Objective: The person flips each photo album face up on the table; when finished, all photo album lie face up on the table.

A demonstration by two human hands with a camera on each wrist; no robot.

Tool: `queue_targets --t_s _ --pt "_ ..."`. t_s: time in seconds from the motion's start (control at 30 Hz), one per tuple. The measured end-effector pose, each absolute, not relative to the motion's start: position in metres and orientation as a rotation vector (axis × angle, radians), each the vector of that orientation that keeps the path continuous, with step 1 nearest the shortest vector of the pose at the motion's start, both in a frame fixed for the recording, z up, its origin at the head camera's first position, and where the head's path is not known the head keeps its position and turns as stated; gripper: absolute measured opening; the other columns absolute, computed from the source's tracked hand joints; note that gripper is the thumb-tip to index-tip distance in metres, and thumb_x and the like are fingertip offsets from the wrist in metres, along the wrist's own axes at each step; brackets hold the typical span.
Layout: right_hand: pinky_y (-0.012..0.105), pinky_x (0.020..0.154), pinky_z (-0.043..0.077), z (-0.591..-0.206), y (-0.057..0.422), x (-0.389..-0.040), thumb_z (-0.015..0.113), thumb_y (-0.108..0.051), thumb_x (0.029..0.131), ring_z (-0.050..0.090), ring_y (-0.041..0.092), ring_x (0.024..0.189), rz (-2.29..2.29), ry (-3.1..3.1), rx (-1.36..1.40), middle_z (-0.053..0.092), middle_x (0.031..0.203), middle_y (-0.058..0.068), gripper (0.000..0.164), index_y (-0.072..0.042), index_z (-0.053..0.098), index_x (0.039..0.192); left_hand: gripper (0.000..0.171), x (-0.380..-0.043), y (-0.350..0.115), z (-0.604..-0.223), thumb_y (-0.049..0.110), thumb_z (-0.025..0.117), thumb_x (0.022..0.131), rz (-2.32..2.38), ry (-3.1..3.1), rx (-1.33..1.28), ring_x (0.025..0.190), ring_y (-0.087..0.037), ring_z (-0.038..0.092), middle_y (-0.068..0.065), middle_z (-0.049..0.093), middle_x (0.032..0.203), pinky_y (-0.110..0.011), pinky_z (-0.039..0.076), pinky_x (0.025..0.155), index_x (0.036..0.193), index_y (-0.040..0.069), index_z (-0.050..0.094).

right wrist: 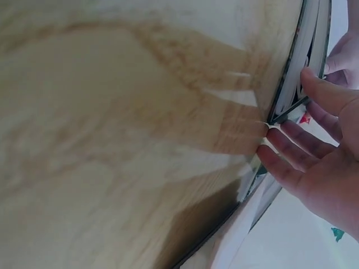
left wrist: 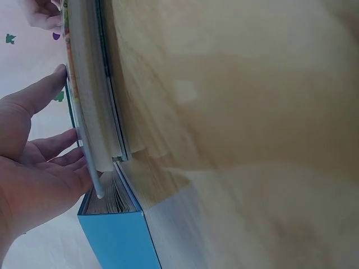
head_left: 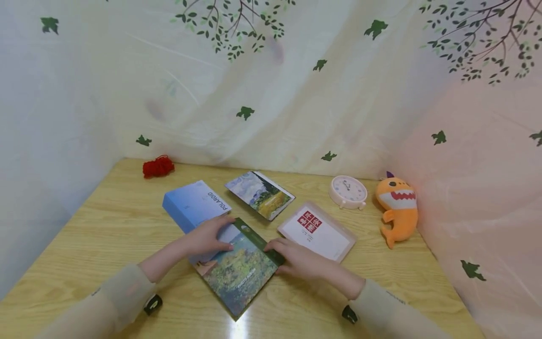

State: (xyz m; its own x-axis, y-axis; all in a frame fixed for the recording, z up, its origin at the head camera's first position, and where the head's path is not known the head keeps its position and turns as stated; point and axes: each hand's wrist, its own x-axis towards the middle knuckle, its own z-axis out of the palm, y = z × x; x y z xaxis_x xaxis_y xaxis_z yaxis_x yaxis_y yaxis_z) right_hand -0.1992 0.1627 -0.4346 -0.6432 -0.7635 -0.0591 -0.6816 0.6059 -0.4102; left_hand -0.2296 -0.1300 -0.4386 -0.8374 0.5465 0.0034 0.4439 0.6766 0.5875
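A photo album [head_left: 243,268] with a painted garden cover and a dark green spine lies angled at the front, overlapping a blue POLAROID album [head_left: 190,202]. My left hand [head_left: 209,235] rests across its upper left part, thumb on the cover and fingers extended toward the spine's far end. In the left wrist view the left hand [left wrist: 45,151] lies against the cover, beside the page edges. With my right hand [head_left: 298,259] I grip the spine's near right corner. The right wrist view shows the right thumb [right wrist: 328,92] at the page edges and the other fingers beside the spine.
Behind lies a book with a landscape painting [head_left: 260,195]; right of it is a white-covered book with red characters [head_left: 317,230]. Farther right stand a pink clock [head_left: 348,192] and an orange shark plush [head_left: 398,209]. Red yarn [head_left: 158,166] sits at the back left.
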Motion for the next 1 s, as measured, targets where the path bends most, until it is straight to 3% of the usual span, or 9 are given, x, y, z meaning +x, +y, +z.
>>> queue_targets --t_s 0.57,1.0 --pt "0.029 0.103 0.040 -0.426 0.167 -0.205 0.073 -0.022 0.082 0.048 0.015 0.122 -0.591 2.539 -1.267 0.052 0.132 0.001 0.054 -0.013 0.050 0.130 0.070 -0.230 -0.132 -0.435 0.029 0.074 0.082 0.959 2.728 0.811 0.127 -0.037 0.045 -0.018 0.047 0.139 -0.051 0.041 0.100 0.139 0.003 0.045" --pt "0.026 0.096 0.046 -0.421 0.172 -0.205 0.072 -0.024 0.083 0.046 0.022 0.127 -0.664 2.485 -1.261 0.047 0.139 0.004 0.053 -0.016 0.051 0.131 0.054 -0.229 -0.131 -0.429 0.024 0.072 0.084 1.052 2.744 0.741 0.115 -0.031 0.055 -0.013 0.055 0.132 -0.044 0.050 0.090 0.132 0.007 0.054"
